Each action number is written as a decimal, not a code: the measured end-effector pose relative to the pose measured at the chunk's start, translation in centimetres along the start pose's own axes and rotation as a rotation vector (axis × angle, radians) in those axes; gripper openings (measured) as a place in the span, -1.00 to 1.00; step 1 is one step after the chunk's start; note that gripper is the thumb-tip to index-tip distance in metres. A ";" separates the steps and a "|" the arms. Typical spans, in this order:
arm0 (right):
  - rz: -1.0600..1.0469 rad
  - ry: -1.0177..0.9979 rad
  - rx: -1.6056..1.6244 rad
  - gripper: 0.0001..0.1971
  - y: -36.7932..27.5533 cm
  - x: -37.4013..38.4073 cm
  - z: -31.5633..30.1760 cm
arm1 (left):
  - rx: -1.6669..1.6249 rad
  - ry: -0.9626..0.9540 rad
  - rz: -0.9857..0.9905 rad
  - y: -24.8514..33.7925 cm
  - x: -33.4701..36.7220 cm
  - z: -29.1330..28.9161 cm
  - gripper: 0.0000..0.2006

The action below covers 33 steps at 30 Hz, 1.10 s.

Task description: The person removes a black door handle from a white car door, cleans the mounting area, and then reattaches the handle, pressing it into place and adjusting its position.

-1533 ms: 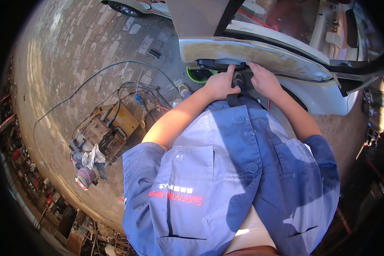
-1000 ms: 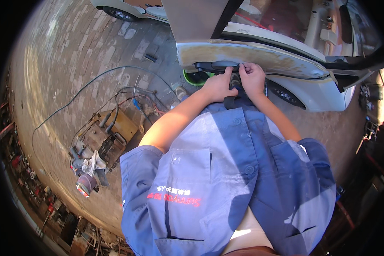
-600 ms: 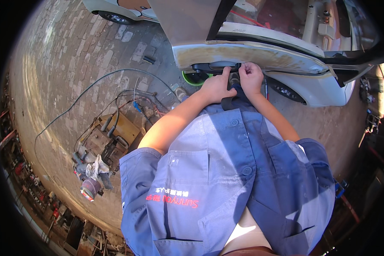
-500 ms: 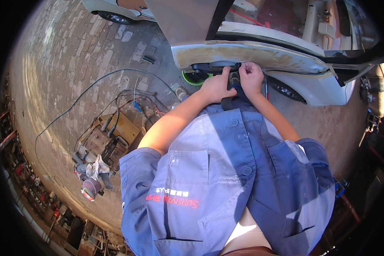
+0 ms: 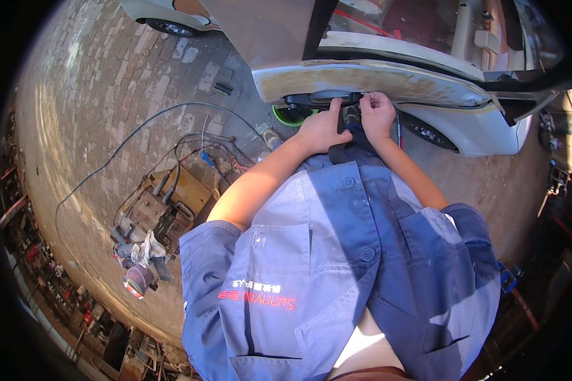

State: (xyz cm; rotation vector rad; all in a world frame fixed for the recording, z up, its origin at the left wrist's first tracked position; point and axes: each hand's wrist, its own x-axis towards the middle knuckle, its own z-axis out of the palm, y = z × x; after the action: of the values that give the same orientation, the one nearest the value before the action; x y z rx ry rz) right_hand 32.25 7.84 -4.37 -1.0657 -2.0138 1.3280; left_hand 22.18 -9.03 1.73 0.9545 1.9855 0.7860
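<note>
A white car door (image 5: pixel 419 84) with a brownish, patchy strip stands before me, and a black door handle (image 5: pixel 302 100) sits along its near edge. My left hand (image 5: pixel 321 130) is below the handle, its index finger stretched up against it and its thumb held apart; the other fingers are mostly hidden. Close to the handle's right end is my right hand (image 5: pixel 377 117), fingers curled and pinched together. Whatever they hold, if anything, is too small to make out.
A green-rimmed bucket (image 5: pixel 279 119) stands under the door. On the brick paving at left lie a hose (image 5: pixel 133 130), a yellowish machine (image 5: pixel 183 188) with cables, and a sander-like tool (image 5: pixel 137 279). The car's front wheel (image 5: pixel 429 132) is at right, another car's wheel (image 5: pixel 171 28) at far left.
My right hand has shifted slightly to the right, its fingers still pinched. The left hand keeps its place at the handle. The view has moved a little.
</note>
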 end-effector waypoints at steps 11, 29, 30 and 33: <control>0.115 -0.015 0.079 -0.92 0.7 0.1 -0.9 | -0.040 -0.042 -0.040 0.4 0.1 -0.4 -0.09; 0.356 -0.589 -0.180 -0.80 2.8 -1.2 -4.5 | 0.015 -0.012 -0.014 -0.6 0.5 0.6 -0.08; 0.355 -0.563 -0.079 -0.82 3.3 -1.4 -4.4 | 0.022 -0.017 -0.017 -0.6 0.5 0.6 -0.07; 0.203 -0.506 0.028 -0.82 4.1 -1.8 -4.2 | 0.033 -0.010 -0.013 -0.6 0.5 0.6 -0.06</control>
State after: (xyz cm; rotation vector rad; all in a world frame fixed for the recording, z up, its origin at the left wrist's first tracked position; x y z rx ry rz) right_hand 37.79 9.46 -6.46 -1.0155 -2.2709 1.8786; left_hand 22.27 -8.81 0.74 0.9616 1.9992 0.7422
